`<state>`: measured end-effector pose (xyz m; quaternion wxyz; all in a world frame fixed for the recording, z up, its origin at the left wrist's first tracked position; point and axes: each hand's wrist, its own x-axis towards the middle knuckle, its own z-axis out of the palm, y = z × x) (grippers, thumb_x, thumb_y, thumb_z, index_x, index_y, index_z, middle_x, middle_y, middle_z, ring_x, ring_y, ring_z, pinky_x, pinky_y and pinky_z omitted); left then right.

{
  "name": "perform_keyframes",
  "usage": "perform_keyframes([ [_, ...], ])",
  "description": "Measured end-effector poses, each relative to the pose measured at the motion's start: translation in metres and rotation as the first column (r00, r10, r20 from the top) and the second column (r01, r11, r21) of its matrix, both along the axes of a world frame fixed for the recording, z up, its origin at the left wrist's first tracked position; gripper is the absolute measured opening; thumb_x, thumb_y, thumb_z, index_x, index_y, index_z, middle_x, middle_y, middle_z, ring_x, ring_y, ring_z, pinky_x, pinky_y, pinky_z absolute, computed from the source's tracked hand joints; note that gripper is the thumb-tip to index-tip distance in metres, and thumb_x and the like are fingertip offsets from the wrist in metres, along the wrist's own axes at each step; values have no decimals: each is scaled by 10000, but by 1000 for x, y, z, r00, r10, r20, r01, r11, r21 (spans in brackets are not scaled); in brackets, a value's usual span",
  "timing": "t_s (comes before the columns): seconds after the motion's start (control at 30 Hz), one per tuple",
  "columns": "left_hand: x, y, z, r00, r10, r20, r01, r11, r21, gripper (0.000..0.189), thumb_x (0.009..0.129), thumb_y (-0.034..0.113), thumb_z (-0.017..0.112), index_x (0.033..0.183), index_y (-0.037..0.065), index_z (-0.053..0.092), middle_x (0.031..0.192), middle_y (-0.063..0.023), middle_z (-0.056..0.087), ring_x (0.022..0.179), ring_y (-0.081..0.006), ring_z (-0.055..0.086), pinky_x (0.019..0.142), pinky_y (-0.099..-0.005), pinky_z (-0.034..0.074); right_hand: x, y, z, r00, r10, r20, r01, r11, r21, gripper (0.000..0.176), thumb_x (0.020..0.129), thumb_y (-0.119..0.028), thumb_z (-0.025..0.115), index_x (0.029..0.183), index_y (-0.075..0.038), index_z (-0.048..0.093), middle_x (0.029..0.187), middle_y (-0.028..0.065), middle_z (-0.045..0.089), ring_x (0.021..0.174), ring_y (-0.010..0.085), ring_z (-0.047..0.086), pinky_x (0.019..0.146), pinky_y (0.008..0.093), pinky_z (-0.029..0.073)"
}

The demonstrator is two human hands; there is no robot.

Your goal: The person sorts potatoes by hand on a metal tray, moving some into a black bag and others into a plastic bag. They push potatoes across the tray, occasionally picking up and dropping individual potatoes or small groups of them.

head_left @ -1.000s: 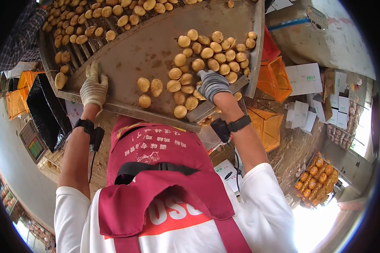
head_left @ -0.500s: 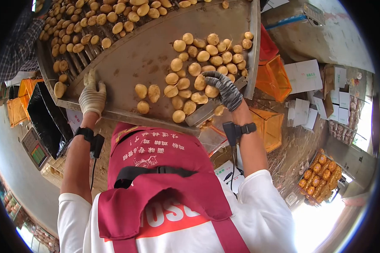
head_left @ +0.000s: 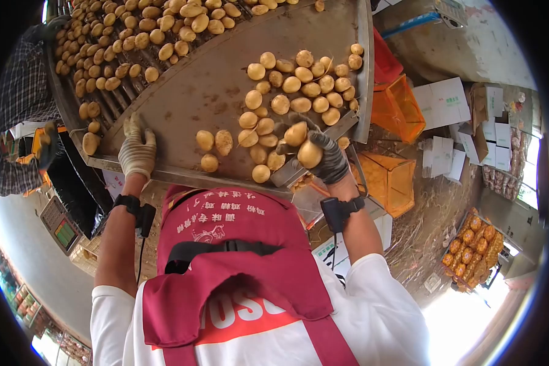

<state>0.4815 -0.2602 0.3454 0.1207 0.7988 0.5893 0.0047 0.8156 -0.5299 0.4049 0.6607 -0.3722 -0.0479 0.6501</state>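
Note:
My right hand [head_left: 328, 157], in a dark grey striped glove, is curled around two potatoes [head_left: 310, 155] above the right front part of a metal tray [head_left: 171, 122]. Several more potatoes [head_left: 280, 104] lie loose on the tray just beyond and to the left of it. Near the tray's left front edge rests my left hand [head_left: 137, 149], in a pale glove. Its fingers lie stretched out on the metal and hold nothing. Three potatoes [head_left: 209, 163] sit apart from the bigger group, between my two hands.
A roller conveyor [head_left: 113, 94] full of potatoes adjoins the tray at the upper left. Beside it stands a person in a checked sleeve [head_left: 27, 79]. Orange crates [head_left: 387, 183] and white boxes [head_left: 442, 110] are on the right. A scale [head_left: 61, 226] stands at lower left.
My right hand has closed on two potatoes and drawn them slightly toward me. My left hand stays in place. At the left, the other person's gloved hand has come into view near the black-lined crate.

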Motion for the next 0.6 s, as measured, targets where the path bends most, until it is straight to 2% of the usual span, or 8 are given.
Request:
perform_keyframes([
  [0.1,5,-4,12,1000,13,-26,-14,999,-37,653,962,373,518,1563,227,309,1577,-162,363,1121,-386,641,968,-458,512,-4,-12,-7,987,128,100,-120,989,-81,387,894,-205,716,1223,-30,612,1209,130,653,1170,245,625,969,368,556],
  [0.13,7,-4,14,999,30,-27,-32,998,-55,653,963,376,525,1563,227,314,1563,-167,384,1152,-390,624,982,-458,502,-9,-16,-11,762,350,546,-240,934,-264,370,871,-197,727,1194,-45,632,1200,135,653,1162,270,628,979,368,545],
  [0.17,8,-4,14,999,46,-27,-48,996,-73,653,964,379,533,1562,227,318,1550,-171,406,1183,-393,606,997,-457,493,-13,-20,-13,307,526,793,-241,849,-470,353,848,-190,737,1166,-60,653,1191,141,652,1153,296,630,989,368,534],
  [0.2,8,-4,12,999,47,-27,-49,996,-76,653,964,379,533,1562,227,318,1550,-171,406,1183,-393,606,997,-457,493,-20,-24,-14,84,521,849,-206,843,-497,351,814,-203,743,1134,-75,679,1189,151,638,1130,349,622,1004,382,515],
  [0.33,7,-3,13,999,27,-35,-29,998,-51,654,965,385,521,1563,210,319,1568,-161,378,1169,-381,617,992,-449,499,-53,-18,-21,-380,512,770,-54,819,-571,376,823,-250,735,1145,-67,673,1267,162,595,1083,372,615,972,426,523],
  [0.43,6,-3,9,999,17,-47,-20,998,-54,655,967,387,510,1563,199,316,1584,-159,353,1161,-374,625,990,-446,501,-48,-5,-52,-597,376,708,7,886,-465,397,829,-259,733,1177,-81,662,1298,183,563,1091,376,613,946,433,536],
  [0.57,4,-4,7,999,8,-39,-9,1000,-20,652,965,388,510,1561,200,321,1582,-164,354,1168,-375,621,995,-445,498,-23,40,-28,-314,401,861,72,914,-399,392,798,-213,758,1155,-85,656,1276,190,558,1062,379,610,907,434,540],
  [0.6,2,-5,6,999,1,-41,-2,1000,-25,652,965,388,510,1561,200,321,1582,-164,354,1168,-375,621,995,-445,498,-24,49,-25,-371,259,892,12,961,-275,398,780,-202,770,1142,-81,658,1266,198,554,1063,381,607,916,437,535],
])
